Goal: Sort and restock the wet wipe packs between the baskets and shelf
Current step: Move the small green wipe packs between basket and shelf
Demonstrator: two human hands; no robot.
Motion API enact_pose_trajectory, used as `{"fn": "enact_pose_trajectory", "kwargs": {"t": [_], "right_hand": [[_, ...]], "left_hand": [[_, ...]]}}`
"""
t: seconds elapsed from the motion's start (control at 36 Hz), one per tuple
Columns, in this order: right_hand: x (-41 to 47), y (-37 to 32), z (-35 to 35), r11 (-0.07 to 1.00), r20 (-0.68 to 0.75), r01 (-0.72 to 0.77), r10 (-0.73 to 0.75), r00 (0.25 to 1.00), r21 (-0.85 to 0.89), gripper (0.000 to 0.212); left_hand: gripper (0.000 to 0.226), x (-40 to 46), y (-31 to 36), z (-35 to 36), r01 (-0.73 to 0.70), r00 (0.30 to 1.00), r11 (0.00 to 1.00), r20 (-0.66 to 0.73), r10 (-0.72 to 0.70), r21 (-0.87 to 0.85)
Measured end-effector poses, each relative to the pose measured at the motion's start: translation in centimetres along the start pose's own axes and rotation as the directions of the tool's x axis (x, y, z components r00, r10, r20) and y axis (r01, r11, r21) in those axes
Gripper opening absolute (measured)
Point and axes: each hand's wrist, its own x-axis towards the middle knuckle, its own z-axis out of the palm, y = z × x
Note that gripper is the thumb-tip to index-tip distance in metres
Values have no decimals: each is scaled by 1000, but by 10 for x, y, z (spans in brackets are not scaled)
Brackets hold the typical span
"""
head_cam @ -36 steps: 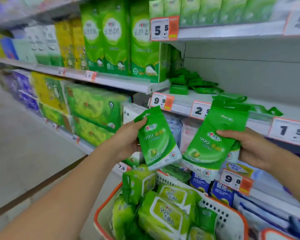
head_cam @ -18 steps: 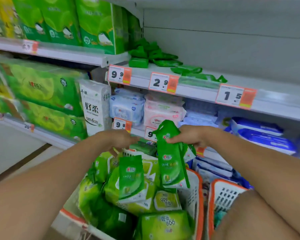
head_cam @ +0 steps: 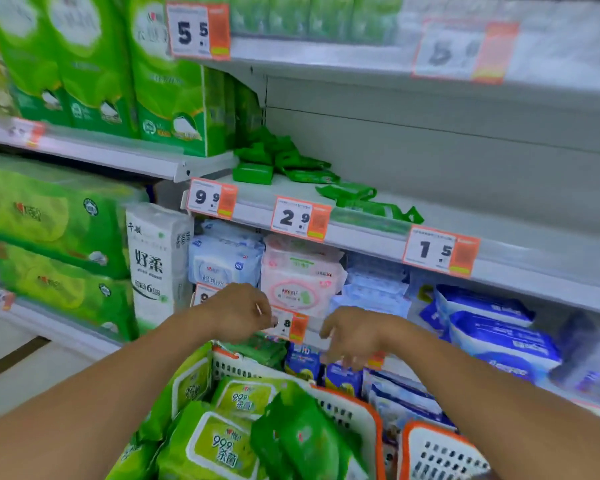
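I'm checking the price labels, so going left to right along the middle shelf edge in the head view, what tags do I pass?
9.9 tag → 2.9 tag → 1.5 tag.

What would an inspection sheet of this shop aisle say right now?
Surface: middle shelf, mostly bare.
Job's things: small green wipe packs heaped at the shelf's left; large green packs fill the orange-rimmed basket; second basket beside it.
Clutter: price tags, tissue bundles, blue and pink packs below.
Grips: left hand and right hand above the basket, holding nothing.
Cables: nothing seen.
Surroundings: aisle floor on the left.
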Motion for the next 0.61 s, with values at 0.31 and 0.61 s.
{"fn": "enact_pose_trajectory", "kwargs": {"t": [0.31,0.61], "right_hand": [[-23,-22,-180,989,-780,-116,140,610,86,100],[24,-21,-222,984,-434,41,40,900,174,32]], "left_hand": [[31,57,45,-56,-394,671,912,-713,204,-110],[67,85,57,-66,-426,768,864,-612,188,-269]]}}
